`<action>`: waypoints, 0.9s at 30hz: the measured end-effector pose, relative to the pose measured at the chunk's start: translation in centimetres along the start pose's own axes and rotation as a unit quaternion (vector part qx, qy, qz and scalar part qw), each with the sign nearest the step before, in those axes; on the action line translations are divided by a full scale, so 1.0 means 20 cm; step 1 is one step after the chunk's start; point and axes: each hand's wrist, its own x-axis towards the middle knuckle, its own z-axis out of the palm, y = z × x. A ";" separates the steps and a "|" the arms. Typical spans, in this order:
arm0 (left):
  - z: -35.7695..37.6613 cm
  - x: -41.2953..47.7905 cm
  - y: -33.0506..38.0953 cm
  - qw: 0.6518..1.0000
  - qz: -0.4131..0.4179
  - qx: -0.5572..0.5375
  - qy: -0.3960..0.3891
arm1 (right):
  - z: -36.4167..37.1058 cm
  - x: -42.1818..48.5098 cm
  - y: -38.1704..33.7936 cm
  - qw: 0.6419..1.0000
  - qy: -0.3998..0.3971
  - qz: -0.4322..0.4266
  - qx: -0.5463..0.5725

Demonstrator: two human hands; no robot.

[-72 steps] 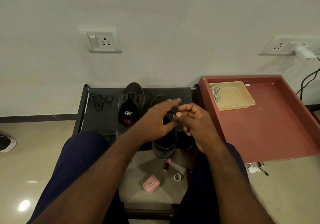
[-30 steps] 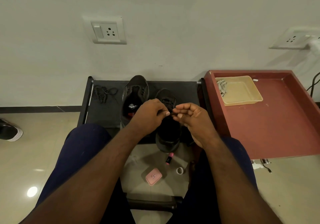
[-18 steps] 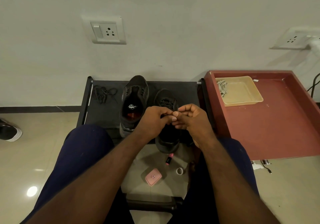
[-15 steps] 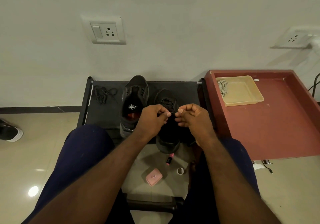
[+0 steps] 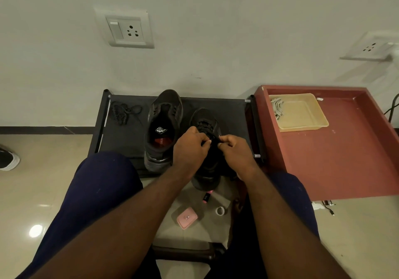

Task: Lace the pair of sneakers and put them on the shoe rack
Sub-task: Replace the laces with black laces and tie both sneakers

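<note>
Sneaker (image 5: 206,178) rests on the shoe rack (image 5: 129,137) beside its unlaced mate (image 5: 163,127), close before us so our left hand (image 5: 190,148) and right hand (image 5: 237,152) can pinch its lace (image 5: 207,126) in curled fingertips, likely tightening it.

White switch-and-socket plate (image 5: 127,30) on wall, upper left; second socket (image 5: 370,48) far right. Red worktop (image 5: 345,160) with raised rim at right. Beige tray (image 5: 302,126) in its far left corner, grey curved strips (image 5: 277,109) along tray's left side. On tiled floor (image 5: 32,192): pink case (image 5: 187,217), pink-and-black tube (image 5: 206,197), white ring (image 5: 220,210) near each other. Black-and-white shoe (image 5: 7,159) at left edge. Dark cable (image 5: 394,106) at right edge.
</note>
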 end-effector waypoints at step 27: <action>0.03 0.04 0.00 0.998 0.025 0.047 -0.037 | 0.01 0.00 -0.01 0.999 -0.035 -0.028 0.022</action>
